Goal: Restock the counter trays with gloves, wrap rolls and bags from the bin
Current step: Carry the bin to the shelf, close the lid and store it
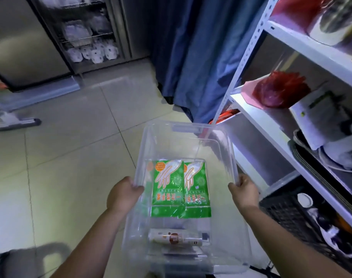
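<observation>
A clear plastic bin (230, 151) is held above the tiled floor (70, 147), gripped on both long sides. The left hand (122, 194) is curled round the left rim, with the thumb pointing in over the wall. The right hand (244, 192) is curled round the right rim directly opposite, with the fingers hooked over the edge.

On the bottom of the bin, two green glove packets are laid flat side by side with their inner edges meeting: the left packet (165, 189) just inside the left hand's thumb, and the right packet (196, 189) nearer the middle, apart from the right hand. Both are seen below the level of the rim, between the two hands. A wrap roll (176, 238) is laid crosswise at the near end of the bin, between the forearms and apart from the packets.

A white shelf unit (257, 115) is seen at the right, near the bin's far corner, with a black crate (287, 213) low beside the right forearm. A blue curtain (193, 57) is hung beyond the bin.
</observation>
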`<state>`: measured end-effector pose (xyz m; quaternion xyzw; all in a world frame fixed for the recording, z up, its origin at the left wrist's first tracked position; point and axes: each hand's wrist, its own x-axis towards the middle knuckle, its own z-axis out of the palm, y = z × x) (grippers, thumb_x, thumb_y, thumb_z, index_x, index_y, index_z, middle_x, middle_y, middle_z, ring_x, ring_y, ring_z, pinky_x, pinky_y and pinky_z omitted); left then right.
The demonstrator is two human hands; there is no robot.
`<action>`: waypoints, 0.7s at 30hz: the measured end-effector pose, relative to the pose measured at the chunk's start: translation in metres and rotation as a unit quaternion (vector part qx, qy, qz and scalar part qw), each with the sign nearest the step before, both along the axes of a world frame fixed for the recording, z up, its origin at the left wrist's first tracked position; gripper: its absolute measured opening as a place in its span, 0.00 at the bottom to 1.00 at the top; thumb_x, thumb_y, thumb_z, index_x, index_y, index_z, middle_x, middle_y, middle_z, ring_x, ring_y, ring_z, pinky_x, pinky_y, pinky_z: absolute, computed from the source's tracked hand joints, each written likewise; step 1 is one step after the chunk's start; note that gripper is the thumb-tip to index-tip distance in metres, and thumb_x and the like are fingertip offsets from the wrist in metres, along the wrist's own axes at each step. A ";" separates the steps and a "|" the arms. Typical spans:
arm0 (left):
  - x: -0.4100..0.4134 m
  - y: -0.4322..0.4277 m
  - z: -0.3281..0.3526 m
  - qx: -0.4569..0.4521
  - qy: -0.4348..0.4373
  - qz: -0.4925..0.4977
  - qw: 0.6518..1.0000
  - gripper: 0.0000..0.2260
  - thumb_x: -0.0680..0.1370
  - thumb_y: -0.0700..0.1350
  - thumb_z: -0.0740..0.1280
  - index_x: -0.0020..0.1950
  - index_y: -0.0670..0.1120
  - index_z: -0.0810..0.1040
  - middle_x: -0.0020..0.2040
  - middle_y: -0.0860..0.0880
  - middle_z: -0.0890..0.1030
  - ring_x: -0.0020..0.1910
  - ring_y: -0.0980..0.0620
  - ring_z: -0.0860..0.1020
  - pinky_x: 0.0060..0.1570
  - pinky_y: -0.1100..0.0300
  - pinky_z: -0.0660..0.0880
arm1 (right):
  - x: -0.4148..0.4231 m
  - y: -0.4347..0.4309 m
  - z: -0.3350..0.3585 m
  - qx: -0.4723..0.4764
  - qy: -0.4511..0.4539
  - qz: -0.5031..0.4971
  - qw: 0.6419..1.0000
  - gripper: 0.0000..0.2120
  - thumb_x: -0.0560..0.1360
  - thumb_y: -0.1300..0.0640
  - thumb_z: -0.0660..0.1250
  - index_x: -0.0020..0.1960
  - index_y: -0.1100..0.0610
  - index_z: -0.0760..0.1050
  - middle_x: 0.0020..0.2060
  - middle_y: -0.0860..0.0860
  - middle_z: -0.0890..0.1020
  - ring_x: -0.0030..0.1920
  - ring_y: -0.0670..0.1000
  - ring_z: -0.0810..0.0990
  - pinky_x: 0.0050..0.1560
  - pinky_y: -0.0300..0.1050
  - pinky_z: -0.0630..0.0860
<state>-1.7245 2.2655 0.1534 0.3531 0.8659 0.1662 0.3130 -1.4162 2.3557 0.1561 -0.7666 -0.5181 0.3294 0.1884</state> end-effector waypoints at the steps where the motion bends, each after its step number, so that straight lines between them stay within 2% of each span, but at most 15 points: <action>1: 0.002 0.017 -0.007 -0.008 0.000 -0.005 1.000 0.10 0.70 0.48 0.67 0.34 0.46 0.71 0.30 0.46 0.76 0.34 0.43 0.78 0.36 0.57 0.71 | 0.002 0.016 -0.007 -0.010 0.000 -0.001 1.000 0.07 0.68 0.63 0.65 0.44 0.56 0.72 0.30 0.52 0.75 0.36 0.55 0.74 0.38 0.45 0.69; 4: 0.006 0.064 -0.032 -0.028 0.027 -0.031 0.999 0.13 0.75 0.51 0.63 0.37 0.43 0.74 0.32 0.44 0.78 0.35 0.43 0.77 0.35 0.57 0.69 | 0.006 0.063 -0.030 -0.058 -0.011 0.006 0.998 0.08 0.68 0.64 0.65 0.43 0.55 0.68 0.32 0.53 0.74 0.36 0.55 0.73 0.38 0.43 0.68; 6: 0.007 0.092 -0.053 -0.038 0.032 -0.047 0.998 0.16 0.78 0.52 0.60 0.39 0.41 0.74 0.34 0.44 0.78 0.35 0.43 0.77 0.37 0.55 0.72 | 0.008 0.091 -0.050 -0.084 -0.014 0.023 0.996 0.08 0.69 0.64 0.65 0.44 0.55 0.67 0.33 0.53 0.72 0.37 0.54 0.71 0.39 0.42 0.66; 8: 0.006 0.116 -0.078 -0.048 0.013 -0.053 0.997 0.17 0.78 0.52 0.59 0.40 0.40 0.73 0.35 0.43 0.79 0.35 0.43 0.79 0.41 0.53 0.76 | 0.008 0.113 -0.073 -0.096 -0.021 0.028 0.995 0.09 0.71 0.64 0.64 0.51 0.58 0.73 0.36 0.55 0.76 0.38 0.56 0.73 0.40 0.41 0.66; 10: 0.004 0.139 -0.106 -0.063 0.012 -0.065 0.996 0.17 0.78 0.52 0.59 0.39 0.41 0.73 0.35 0.42 0.80 0.34 0.43 0.79 0.41 0.52 0.76 | 0.007 0.133 -0.098 -0.102 -0.030 0.029 0.994 0.17 0.73 0.64 0.63 0.61 0.61 0.72 0.40 0.59 0.78 0.41 0.58 0.76 0.42 0.41 0.67; 12: 0.001 0.161 -0.136 -0.082 0.012 -0.081 0.993 0.17 0.78 0.53 0.58 0.38 0.41 0.72 0.34 0.43 0.80 0.33 0.44 0.79 0.39 0.53 0.74 | 0.005 0.151 -0.124 -0.111 -0.048 0.029 0.992 0.19 0.74 0.63 0.62 0.65 0.59 0.70 0.42 0.58 0.78 0.42 0.57 0.75 0.42 0.41 0.67; 16: -0.003 0.203 -0.209 -0.101 -0.006 -0.097 0.990 0.16 0.79 0.51 0.58 0.37 0.42 0.72 0.34 0.43 0.79 0.33 0.45 0.78 0.38 0.54 0.71 | 0.001 0.180 -0.189 -0.118 -0.099 0.024 0.988 0.16 0.76 0.60 0.62 0.63 0.56 0.71 0.40 0.51 0.74 0.40 0.51 0.72 0.42 0.39 0.65; 21: -0.010 0.251 -0.311 -0.136 -0.030 -0.119 0.983 0.14 0.77 0.52 0.59 0.40 0.43 0.73 0.36 0.44 0.80 0.37 0.46 0.79 0.41 0.53 0.75 | -0.007 0.216 -0.296 -0.104 -0.091 -0.012 0.990 0.15 0.74 0.62 0.64 0.61 0.58 0.73 0.37 0.53 0.76 0.38 0.52 0.74 0.40 0.40 0.66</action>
